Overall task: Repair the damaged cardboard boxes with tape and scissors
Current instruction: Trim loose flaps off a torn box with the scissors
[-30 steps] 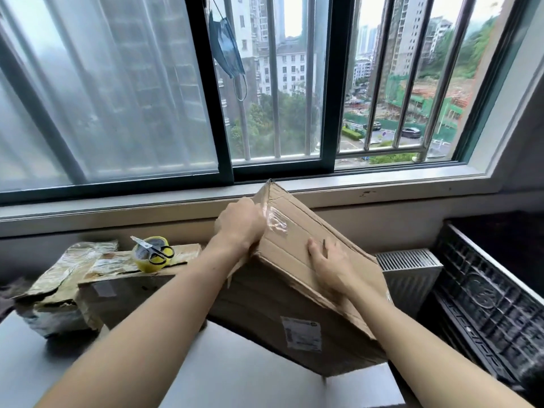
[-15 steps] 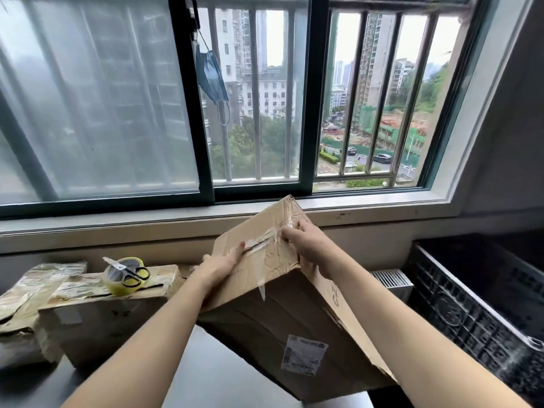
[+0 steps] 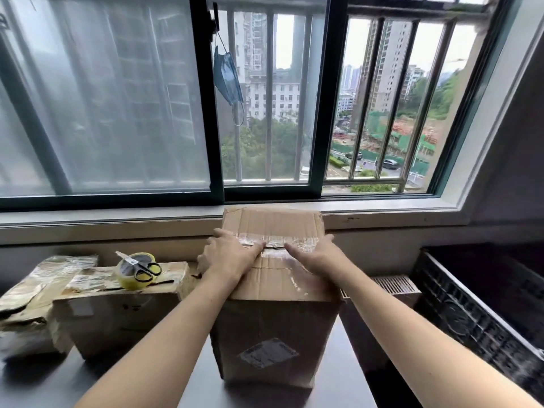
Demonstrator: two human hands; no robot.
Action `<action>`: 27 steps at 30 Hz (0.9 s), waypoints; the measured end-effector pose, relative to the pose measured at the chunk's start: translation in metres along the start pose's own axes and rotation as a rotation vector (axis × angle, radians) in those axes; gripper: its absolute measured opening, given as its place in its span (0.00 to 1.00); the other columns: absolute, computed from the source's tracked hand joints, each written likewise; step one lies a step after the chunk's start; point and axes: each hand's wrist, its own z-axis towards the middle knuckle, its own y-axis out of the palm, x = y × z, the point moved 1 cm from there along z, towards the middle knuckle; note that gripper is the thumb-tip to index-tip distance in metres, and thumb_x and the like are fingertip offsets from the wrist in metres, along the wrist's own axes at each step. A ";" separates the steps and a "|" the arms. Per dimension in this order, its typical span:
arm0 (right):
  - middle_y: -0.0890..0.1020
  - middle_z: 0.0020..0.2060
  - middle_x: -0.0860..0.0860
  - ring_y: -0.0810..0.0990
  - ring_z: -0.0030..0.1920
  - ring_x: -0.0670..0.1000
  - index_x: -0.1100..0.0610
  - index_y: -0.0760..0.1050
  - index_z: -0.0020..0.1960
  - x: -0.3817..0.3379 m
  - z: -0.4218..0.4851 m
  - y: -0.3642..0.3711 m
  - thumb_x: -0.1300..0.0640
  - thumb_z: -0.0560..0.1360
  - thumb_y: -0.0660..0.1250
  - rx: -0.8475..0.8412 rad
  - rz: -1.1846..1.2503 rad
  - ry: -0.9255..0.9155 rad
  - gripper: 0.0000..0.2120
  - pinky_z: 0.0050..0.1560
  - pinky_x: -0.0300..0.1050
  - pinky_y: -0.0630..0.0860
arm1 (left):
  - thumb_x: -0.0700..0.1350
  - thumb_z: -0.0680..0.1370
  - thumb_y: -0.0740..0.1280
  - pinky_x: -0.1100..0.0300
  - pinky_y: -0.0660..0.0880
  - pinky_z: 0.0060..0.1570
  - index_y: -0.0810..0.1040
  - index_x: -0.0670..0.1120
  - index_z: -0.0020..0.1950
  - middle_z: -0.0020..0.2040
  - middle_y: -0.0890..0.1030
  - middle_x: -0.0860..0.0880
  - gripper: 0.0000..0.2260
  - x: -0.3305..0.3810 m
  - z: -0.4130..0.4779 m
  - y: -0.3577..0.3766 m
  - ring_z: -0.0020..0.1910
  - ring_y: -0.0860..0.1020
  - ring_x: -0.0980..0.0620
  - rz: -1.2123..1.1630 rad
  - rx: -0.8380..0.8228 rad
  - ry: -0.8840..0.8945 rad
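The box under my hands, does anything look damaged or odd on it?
Yes. The clear tape across the top seam of the cardboard box is wrinkled and torn in the middle, between the left hand and the right hand.

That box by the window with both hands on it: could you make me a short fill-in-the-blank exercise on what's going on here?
1. Both hands, the left hand and the right hand, press on the ____ of the upright cardboard box.
2. The scissors lie on a roll of ____.
3. That roll sits on a second cardboard box, on the person's ____ side.
4. A blue ____ hangs at the window frame.

Missing words: top; tape; left; face mask
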 end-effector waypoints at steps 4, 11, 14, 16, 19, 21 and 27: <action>0.77 0.65 0.59 0.75 0.67 0.60 0.69 0.45 0.78 -0.004 0.006 0.022 0.23 0.69 0.61 0.170 -0.129 -0.023 0.61 0.59 0.52 0.74 | 0.78 0.65 0.63 0.46 0.72 0.61 0.54 0.35 0.76 0.70 0.69 0.38 0.57 -0.004 -0.003 0.007 0.68 0.72 0.40 0.072 0.019 -0.026; 0.76 0.64 0.65 0.75 0.65 0.65 0.68 0.58 0.71 0.001 0.024 0.019 0.48 0.83 0.58 0.204 -0.095 -0.043 0.27 0.59 0.55 0.72 | 0.62 0.79 0.63 0.46 0.73 0.58 0.53 0.35 0.76 0.70 0.71 0.37 0.40 -0.011 0.013 0.007 0.67 0.73 0.38 0.003 0.026 -0.003; 0.74 0.65 0.66 0.74 0.65 0.66 0.68 0.58 0.73 0.003 0.028 0.017 0.56 0.84 0.54 0.194 -0.119 -0.042 0.23 0.60 0.56 0.72 | 0.50 0.82 0.61 0.46 0.71 0.58 0.58 0.36 0.74 0.68 0.72 0.37 0.27 -0.015 0.020 0.004 0.66 0.74 0.37 -0.023 0.027 0.004; 0.72 0.68 0.66 0.72 0.68 0.66 0.66 0.57 0.74 0.003 0.025 0.018 0.58 0.83 0.53 0.184 -0.178 -0.043 0.23 0.63 0.56 0.70 | 0.45 0.83 0.59 0.45 0.72 0.56 0.60 0.36 0.71 0.67 0.73 0.37 0.21 -0.016 0.020 0.004 0.65 0.74 0.36 -0.001 0.037 0.026; 0.49 0.80 0.63 0.46 0.80 0.63 0.56 0.46 0.81 -0.003 0.019 0.026 0.43 0.83 0.48 0.165 -0.474 -0.227 0.31 0.78 0.60 0.45 | 0.42 0.83 0.56 0.45 0.73 0.55 0.62 0.36 0.69 0.66 0.73 0.37 0.17 -0.017 0.023 0.009 0.64 0.75 0.36 0.041 0.031 0.055; 0.41 0.81 0.57 0.36 0.80 0.59 0.51 0.46 0.82 -0.008 0.016 0.035 0.37 0.83 0.44 0.102 -0.621 -0.429 0.32 0.77 0.61 0.35 | 0.42 0.82 0.54 0.44 0.73 0.57 0.63 0.36 0.71 0.67 0.71 0.37 0.18 -0.019 0.028 0.015 0.65 0.73 0.36 0.087 0.013 0.082; 0.43 0.81 0.55 0.41 0.81 0.57 0.57 0.43 0.82 -0.005 -0.001 0.042 0.36 0.82 0.43 -0.032 -0.695 -0.499 0.37 0.80 0.55 0.41 | 0.42 0.82 0.55 0.40 0.59 0.71 0.53 0.48 0.79 0.78 0.53 0.42 0.26 -0.016 0.026 0.018 0.78 0.51 0.42 0.119 0.104 0.297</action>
